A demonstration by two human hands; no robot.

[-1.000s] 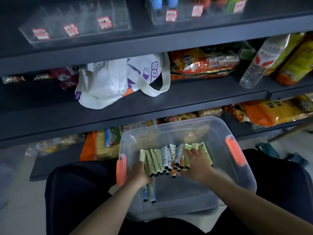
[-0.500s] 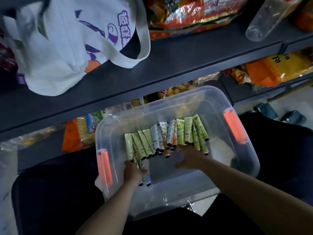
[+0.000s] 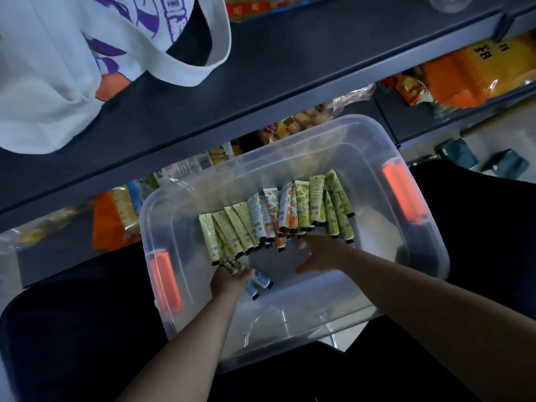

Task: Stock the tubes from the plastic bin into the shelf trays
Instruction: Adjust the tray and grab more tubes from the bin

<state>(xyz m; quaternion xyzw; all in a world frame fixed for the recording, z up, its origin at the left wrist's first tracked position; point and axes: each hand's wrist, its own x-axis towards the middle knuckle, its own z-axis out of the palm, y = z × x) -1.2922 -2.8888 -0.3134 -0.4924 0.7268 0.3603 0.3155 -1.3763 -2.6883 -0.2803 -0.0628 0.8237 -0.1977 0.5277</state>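
Observation:
A clear plastic bin with orange latches rests on my lap. Inside it lies a fanned row of several tubes, green, white and orange, caps toward me. My left hand sits at the row's near left end and grips a couple of tubes with blue ends. My right hand is inside the bin with fingers spread, touching the caps at the middle of the row. The shelf trays are out of view.
A dark shelf board runs above the bin, with a white tote bag on it at left. Snack packets fill the lower shelf at right and behind the bin. My dark-clothed legs flank the bin.
The camera has tilted down, so the upper shelves have left view. My right hand has slid from on top of the tubes back to their caps. My left hand still holds its tubes.

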